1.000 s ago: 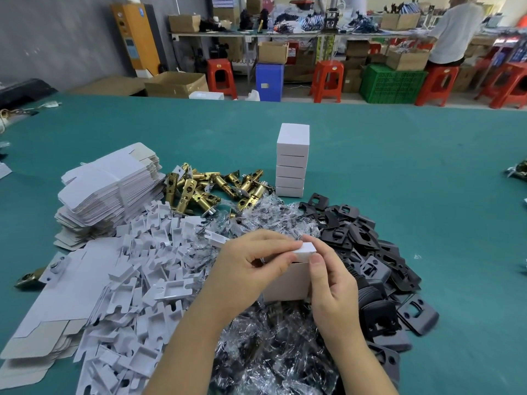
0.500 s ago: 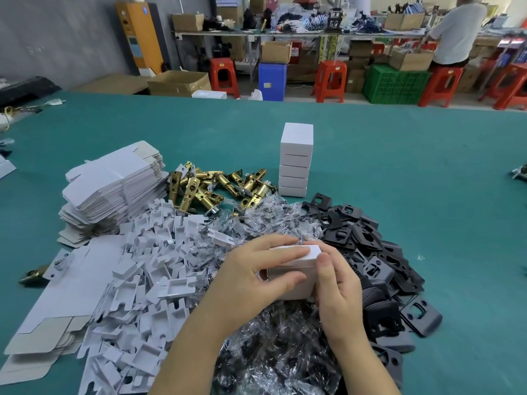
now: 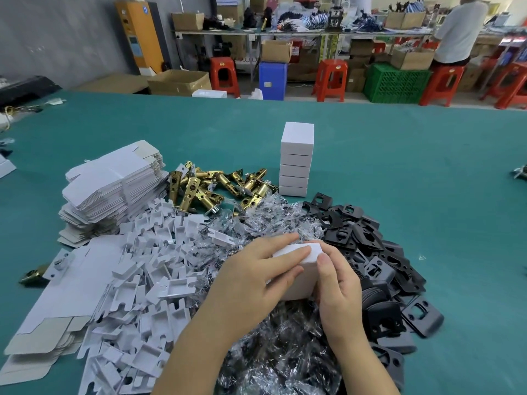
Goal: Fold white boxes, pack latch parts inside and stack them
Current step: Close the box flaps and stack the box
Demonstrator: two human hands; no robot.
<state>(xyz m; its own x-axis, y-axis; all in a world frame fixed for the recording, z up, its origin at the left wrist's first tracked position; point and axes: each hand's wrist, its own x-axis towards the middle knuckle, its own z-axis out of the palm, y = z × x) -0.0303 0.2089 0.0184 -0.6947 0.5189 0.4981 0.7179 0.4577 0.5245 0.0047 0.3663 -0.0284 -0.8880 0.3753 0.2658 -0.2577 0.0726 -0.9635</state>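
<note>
Holding a small white box (image 3: 299, 276) between both hands over the clear plastic bags (image 3: 273, 352), low centre of the head view. Left hand (image 3: 256, 283) grip: fingers laid fairly straight across the box top and near face, pressing it down, thumb hidden. Right hand (image 3: 339, 289) grip: thumb pressed on the box's right top edge, fingers curled round its far side, so this hand grips the box. Box looks closed, top flap down.

Stack of finished boxes (image 3: 296, 159) stands upright on the green tabletop (image 3: 413, 181), well beyond the hands, about five high. Brass latch parts (image 3: 216, 185) piled just left of that stack, touching the plastic bags. Black strike plates (image 3: 370, 258) heaped to the right of the hands, just beside the held box. White card inserts (image 3: 142, 275) scattered to the left of the hands. Flat unfolded box blanks (image 3: 114, 186) stacked at left; more blanks (image 3: 57, 312) lie flat at the near left edge. One stray brass latch (image 3: 37, 276) sits apart at far left.

Background: red stools (image 3: 330, 79), green crate (image 3: 396, 84), a person in a white shirt (image 3: 459, 29) seated at a bench.
</note>
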